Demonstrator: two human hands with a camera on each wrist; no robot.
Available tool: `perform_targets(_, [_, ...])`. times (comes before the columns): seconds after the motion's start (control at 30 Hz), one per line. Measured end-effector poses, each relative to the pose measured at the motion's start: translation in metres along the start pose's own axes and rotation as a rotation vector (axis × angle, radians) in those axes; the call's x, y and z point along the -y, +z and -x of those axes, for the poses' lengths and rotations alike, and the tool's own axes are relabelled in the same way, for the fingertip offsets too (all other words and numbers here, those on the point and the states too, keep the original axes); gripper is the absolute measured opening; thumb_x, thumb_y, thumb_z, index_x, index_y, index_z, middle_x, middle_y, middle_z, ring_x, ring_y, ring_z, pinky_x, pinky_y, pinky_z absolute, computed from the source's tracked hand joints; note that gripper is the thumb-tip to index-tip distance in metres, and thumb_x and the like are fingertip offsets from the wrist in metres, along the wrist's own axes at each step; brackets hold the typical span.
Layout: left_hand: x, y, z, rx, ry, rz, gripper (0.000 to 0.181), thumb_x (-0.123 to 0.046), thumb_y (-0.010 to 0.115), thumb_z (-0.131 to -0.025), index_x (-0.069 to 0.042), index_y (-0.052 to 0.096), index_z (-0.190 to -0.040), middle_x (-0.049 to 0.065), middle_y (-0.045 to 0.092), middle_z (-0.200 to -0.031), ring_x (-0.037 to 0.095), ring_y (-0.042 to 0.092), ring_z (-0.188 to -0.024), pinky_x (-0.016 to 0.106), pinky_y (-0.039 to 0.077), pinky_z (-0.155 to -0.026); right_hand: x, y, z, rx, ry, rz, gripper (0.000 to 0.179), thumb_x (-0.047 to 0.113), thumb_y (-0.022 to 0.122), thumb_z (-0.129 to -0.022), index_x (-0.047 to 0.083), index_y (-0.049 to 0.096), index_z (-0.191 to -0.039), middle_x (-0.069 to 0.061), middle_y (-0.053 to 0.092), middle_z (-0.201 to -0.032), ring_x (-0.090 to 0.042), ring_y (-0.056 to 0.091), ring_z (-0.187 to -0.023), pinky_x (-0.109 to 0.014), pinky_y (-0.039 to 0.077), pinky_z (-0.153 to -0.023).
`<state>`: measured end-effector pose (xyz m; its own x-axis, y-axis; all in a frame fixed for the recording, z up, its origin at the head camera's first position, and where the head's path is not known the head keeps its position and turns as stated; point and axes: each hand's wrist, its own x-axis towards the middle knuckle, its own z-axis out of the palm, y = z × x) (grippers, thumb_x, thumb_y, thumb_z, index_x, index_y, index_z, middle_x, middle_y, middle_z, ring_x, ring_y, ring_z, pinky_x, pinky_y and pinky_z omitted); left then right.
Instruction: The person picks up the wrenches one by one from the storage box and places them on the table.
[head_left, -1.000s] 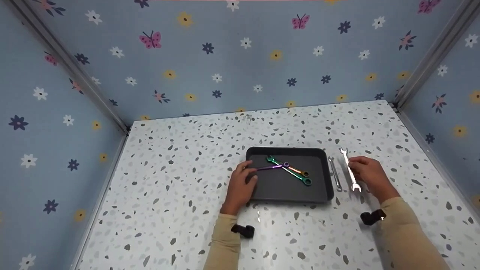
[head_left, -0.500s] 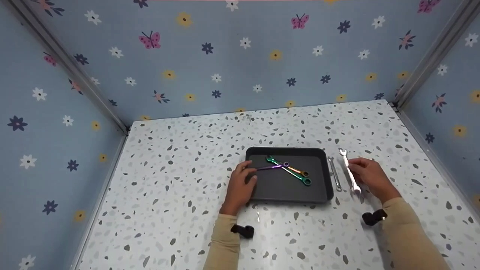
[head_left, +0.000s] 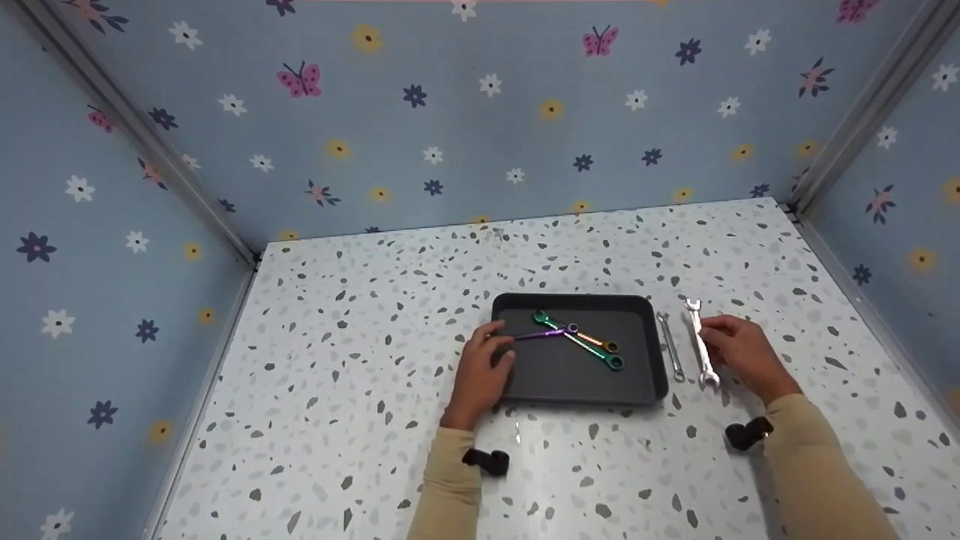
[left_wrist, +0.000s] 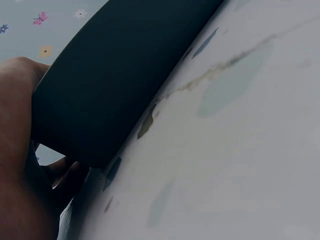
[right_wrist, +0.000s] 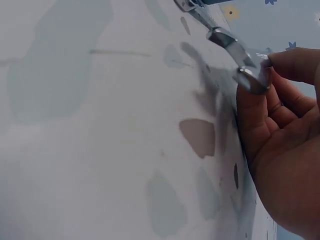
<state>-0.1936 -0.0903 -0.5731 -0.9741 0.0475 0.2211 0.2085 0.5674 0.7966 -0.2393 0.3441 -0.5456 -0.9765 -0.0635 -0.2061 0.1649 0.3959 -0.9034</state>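
Note:
My left hand (head_left: 482, 369) grips the left wall of a dark grey baking tray (head_left: 581, 388); the left wrist view shows the tray's outer side (left_wrist: 100, 75) beside that hand (left_wrist: 20, 150). In the tray lie a green wrench (head_left: 589, 350), a purple wrench (head_left: 540, 334) and a gold wrench (head_left: 592, 340), overlapping one another. To the right of the tray, my right hand (head_left: 742, 354) pinches a silver double open-end wrench (head_left: 700, 346) between thumb and fingertips. In the right wrist view this silver wrench (right_wrist: 232, 45) is tilted and looks raised off the table, with a shadow below.
A smaller silver wrench (head_left: 671, 349) lies on the table (head_left: 360, 375) between the tray and my right hand. Flower-patterned walls (head_left: 450, 127) enclose the speckled table at the back and both sides.
The silver open-end wrench has turned slightly in my right fingers, its far end shifting right and its near end left. My left hand and the tray stay in place.

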Motion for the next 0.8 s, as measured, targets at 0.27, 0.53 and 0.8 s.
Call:
perform_targets(0.27, [0.002,0.001,-0.001,-0.005,0.016,0.004,0.024,-0.017,0.063,-0.098,-0.008,0.071,-0.119,0.000,0.049,-0.148,0.024,0.039,-0.141,0.043,0.031,-0.115,0.001,0.005,-0.003,-0.016,-0.053,0.087,0.039,0.022,0.060,-0.102,-0.008,0.059,-0.128,-0.018,0.067,-0.107,-0.011,0.065,-0.082,-0.025,0.055,-0.071])
perform_targets(0.53, [0.004,0.001,-0.001,0.005,-0.012,0.002,0.026,-0.019,0.063,-0.098,-0.010,0.071,-0.121,-0.002,0.048,-0.149,0.023,0.038,-0.141,0.043,0.030,-0.116,0.003,0.016,-0.005,-0.073,-0.033,0.223,0.039,0.025,0.058,-0.102,-0.004,0.062,-0.128,-0.020,0.067,-0.111,-0.016,0.065,-0.084,-0.025,0.054,-0.069])
perform_targets(0.8, [0.004,0.002,-0.001,0.003,0.004,-0.001,0.026,-0.018,0.063,-0.097,-0.008,0.070,-0.120,0.001,0.048,-0.148,0.024,0.039,-0.141,0.043,0.030,-0.116,0.003,0.018,-0.008,-0.093,-0.018,0.275,0.038,0.026,0.060,-0.101,-0.002,0.064,-0.125,-0.018,0.069,-0.108,-0.017,0.065,-0.083,-0.025,0.054,-0.068])
